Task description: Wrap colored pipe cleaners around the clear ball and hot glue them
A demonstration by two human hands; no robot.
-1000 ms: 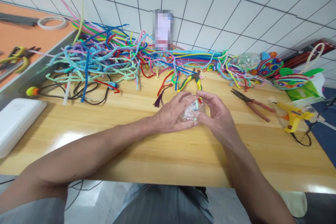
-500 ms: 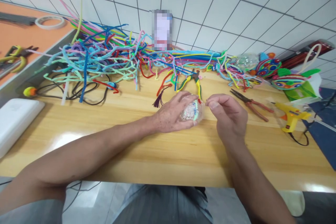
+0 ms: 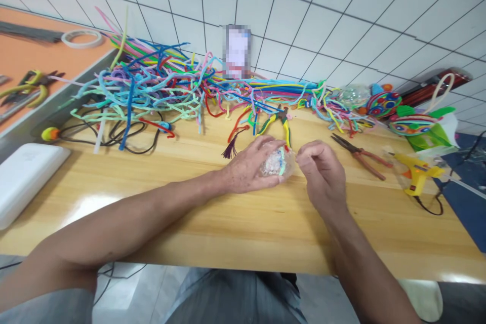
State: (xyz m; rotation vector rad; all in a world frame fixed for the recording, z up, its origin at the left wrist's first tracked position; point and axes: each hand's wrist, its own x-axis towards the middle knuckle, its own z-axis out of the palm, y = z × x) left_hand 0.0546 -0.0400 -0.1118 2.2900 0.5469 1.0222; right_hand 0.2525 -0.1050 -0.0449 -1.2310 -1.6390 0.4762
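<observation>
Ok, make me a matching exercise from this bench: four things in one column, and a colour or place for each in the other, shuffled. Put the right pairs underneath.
Things
1. Ball
2. Glue gun
3. Tassel
4. Tape

Colour or place
A. Dark purple
B. On the orange surface
C. In the left hand
D. Yellow

Right pairs: 1-C, 2-D, 3-A, 4-B

No readable text or labels.
</observation>
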